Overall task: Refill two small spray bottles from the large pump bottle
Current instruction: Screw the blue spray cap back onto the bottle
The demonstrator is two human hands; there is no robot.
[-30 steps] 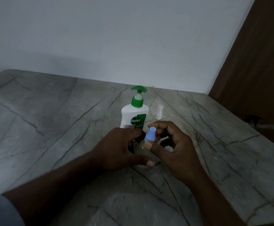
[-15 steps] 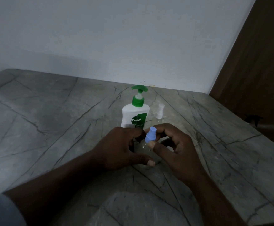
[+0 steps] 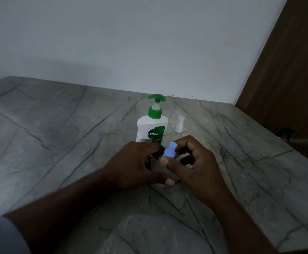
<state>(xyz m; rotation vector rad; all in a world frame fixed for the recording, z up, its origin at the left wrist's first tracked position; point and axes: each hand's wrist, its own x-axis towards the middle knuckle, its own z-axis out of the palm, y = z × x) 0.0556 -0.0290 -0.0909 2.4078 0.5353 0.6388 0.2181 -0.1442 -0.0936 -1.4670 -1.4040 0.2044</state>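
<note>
A white Dettol pump bottle with a green pump stands upright on the grey marble counter. Just right of it stands a small clear spray bottle with a white sprayer. In front, a second small clear spray bottle with a blue sprayer top stands between my hands. My left hand curls round its clear body. My right hand pinches the blue top between thumb and fingers. Most of the bottle's body is hidden by my fingers.
A white wall runs behind the counter. A brown wooden panel rises at the right, past the counter's right edge. A small dark object sits low against that panel.
My hands have stayed on the blue-topped bottle; my right thumb and fingers have shifted slightly round the blue top. The two bottles behind have not moved.
</note>
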